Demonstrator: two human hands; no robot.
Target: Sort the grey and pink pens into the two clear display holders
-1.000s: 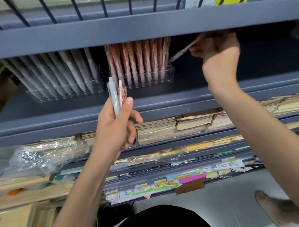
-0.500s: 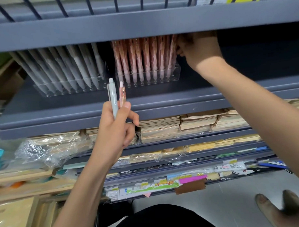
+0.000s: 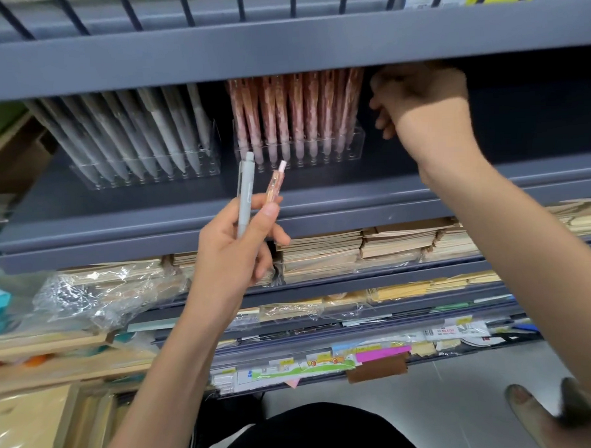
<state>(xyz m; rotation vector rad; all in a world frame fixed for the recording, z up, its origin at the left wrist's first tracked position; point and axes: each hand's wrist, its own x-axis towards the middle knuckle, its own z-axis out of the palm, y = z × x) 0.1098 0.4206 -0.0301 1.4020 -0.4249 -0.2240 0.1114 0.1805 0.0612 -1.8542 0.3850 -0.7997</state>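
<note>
Our left hand [image 3: 234, 253] gripped a slim grey click pen [image 3: 243, 195] and a pink patterned pen [image 3: 274, 184] upright in its fingers, in front of the dark grey metal shelf [image 3: 488, 181]. On that shelf stood the left clear plastic holder [image 3: 143, 179], filled with grey pens, and the right clear plastic holder [image 3: 355, 143], filled with pink ones. Our right hand [image 3: 421, 110] was just beside the right holder's end, fingers curled in shadow; we could not tell whether they held anything.

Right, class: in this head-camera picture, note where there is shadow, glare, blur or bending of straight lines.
Head view throughout: the upper shelf shadows the right hand, wrist lit; glare on the plastic wrap; far left edge smeared; shelf edges bow slightly; the grey pen in the left hand is sharp.
</note>
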